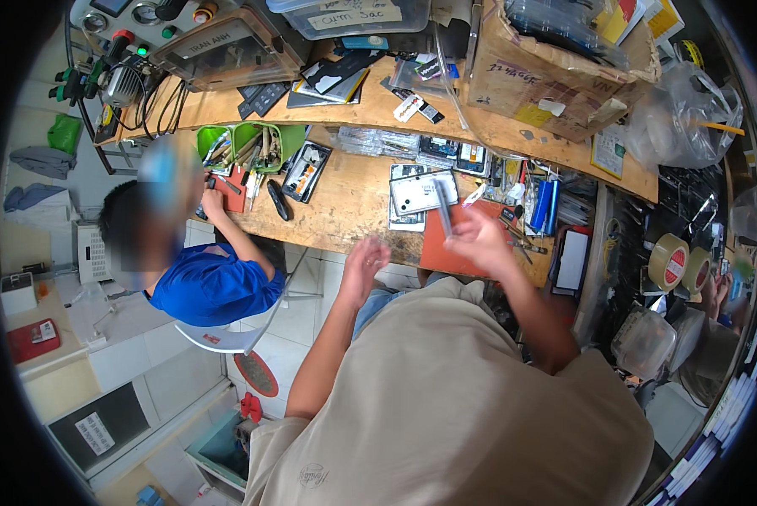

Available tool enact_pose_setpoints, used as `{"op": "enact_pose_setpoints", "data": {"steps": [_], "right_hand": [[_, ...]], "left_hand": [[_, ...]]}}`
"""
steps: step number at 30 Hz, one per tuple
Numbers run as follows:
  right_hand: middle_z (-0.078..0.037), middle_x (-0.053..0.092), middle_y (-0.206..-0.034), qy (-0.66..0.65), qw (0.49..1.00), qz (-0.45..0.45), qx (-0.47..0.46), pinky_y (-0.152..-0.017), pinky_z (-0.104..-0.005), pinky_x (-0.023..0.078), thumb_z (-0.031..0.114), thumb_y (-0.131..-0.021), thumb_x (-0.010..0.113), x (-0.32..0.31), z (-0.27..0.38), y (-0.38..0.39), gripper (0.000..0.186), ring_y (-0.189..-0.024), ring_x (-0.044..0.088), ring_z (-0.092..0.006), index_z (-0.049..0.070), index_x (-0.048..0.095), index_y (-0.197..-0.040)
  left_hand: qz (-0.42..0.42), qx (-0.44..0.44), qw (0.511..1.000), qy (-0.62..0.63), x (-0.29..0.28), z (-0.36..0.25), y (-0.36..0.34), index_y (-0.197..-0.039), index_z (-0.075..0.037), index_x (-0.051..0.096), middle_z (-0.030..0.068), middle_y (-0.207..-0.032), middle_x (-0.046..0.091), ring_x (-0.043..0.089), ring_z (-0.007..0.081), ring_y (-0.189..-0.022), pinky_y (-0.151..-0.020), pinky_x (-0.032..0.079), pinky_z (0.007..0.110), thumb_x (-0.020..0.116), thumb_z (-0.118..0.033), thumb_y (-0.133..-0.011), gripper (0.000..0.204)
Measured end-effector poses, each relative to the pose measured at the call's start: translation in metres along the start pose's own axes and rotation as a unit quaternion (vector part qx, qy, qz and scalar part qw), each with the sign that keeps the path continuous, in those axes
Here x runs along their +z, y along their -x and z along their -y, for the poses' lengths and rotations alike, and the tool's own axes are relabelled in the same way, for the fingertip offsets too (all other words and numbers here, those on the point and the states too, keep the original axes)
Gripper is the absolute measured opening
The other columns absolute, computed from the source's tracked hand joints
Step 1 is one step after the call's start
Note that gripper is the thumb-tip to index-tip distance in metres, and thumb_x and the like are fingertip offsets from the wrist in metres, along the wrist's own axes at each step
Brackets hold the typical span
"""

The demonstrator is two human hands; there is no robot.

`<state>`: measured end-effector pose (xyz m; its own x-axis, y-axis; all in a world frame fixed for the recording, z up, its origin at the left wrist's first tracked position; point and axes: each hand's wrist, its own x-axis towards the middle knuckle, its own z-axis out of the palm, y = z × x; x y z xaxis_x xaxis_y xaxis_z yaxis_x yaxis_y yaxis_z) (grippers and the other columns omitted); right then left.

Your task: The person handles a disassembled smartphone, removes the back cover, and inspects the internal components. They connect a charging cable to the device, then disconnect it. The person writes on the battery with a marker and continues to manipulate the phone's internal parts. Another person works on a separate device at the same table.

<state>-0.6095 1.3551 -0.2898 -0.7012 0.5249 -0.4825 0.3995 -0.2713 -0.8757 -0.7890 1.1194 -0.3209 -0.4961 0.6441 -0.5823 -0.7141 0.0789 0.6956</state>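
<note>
My right hand (482, 243) is raised over the orange-red work mat (458, 253), its fingers closed on a thin grey flat piece (442, 205). The piece is seen nearly edge-on and smeared by motion, so its kind is unclear. Behind it lies a white phone back panel (412, 194), on top of other flat phone parts (406, 222). My left hand (366, 263) hangs at the bench's front edge, fingers loosely bent and apart, with nothing visible in them.
At the left a co-worker in a blue shirt (214, 282) sits at the same wooden bench (344, 202). A green tool basket (290, 139), an opened phone (307, 171) and blue cylinders (544, 205) lie on it. A cardboard box (547, 93) stands on the raised shelf.
</note>
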Motion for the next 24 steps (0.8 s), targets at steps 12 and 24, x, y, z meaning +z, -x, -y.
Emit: {"op": "enact_pose_setpoints", "data": {"steps": [12, 24], "right_hand": [[-0.021, 0.066, -0.120, 0.118, 0.952, 0.254, -0.122, -0.086, -0.0349, 0.057, 0.027, -0.069, 0.090, 0.140, 0.072, 0.055, 0.109, -0.099, 0.070, -0.0258, -0.010, 0.030, -0.152], [-0.019, 0.065, -0.121, 0.227, 0.847, 0.470, -0.098, -0.082, -0.0317, 0.060, 0.020, -0.072, 0.091, 0.310, 0.086, 0.061, 0.101, -0.100, 0.067, -0.0161, -0.015, 0.034, -0.149]], "left_hand": [[0.166, 0.210, 0.914, 0.303, 0.001, -0.077, 0.004, -0.141, 0.003, 0.049, 0.0220, -0.147, 0.050, 0.049, 0.0372, -0.135, -0.110, 0.043, 0.047, 0.054, -0.021, -0.075, 0.071], [-0.049, 0.383, 0.844, 0.373, -0.157, -0.073, 0.116, -0.142, 0.002, 0.048, 0.0208, -0.137, 0.060, 0.061, 0.0320, -0.121, -0.101, 0.049, 0.040, 0.052, -0.022, -0.081, 0.066]]}}
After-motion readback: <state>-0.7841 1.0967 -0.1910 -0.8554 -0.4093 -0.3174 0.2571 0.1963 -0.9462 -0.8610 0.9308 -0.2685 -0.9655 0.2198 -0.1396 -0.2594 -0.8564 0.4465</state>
